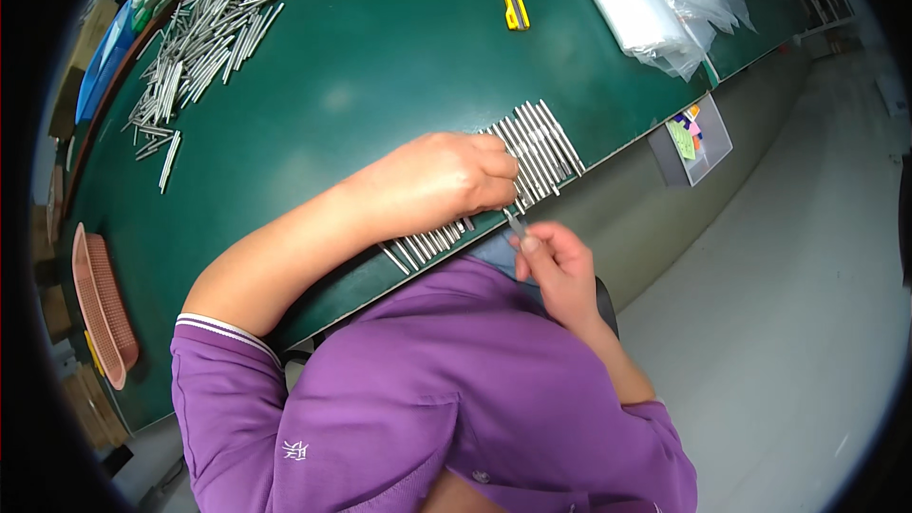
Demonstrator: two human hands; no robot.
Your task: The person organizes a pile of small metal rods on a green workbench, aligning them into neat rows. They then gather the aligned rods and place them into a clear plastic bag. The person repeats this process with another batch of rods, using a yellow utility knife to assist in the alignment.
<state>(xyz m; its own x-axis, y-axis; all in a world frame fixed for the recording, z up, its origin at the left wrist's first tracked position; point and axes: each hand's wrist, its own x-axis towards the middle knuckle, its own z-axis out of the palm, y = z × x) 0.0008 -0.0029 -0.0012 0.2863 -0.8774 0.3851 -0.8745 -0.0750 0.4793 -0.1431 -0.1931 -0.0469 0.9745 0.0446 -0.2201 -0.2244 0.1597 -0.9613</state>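
Observation:
A row of slim metal rods (546, 147) lies side by side along the near edge of the green table. My left hand (461, 176) is over the middle of this row, its fingers curled down and closed. What they pinch is hidden under them. Just off the table edge, my right hand (560, 271) pinches a small flat greyish piece (517, 226) between thumb and fingers. The piece's upper end is close to a rod end below my left fingers. More rods (418, 245) of the row show under my left forearm.
A loose heap of metal rods (204, 38) lies at the far left. A yellow utility knife (513, 0) and clear plastic bags (636, 9) are at the back. A pink basket (104, 309) stands at left; a grey open bin (708, 147) hangs beside the right edge.

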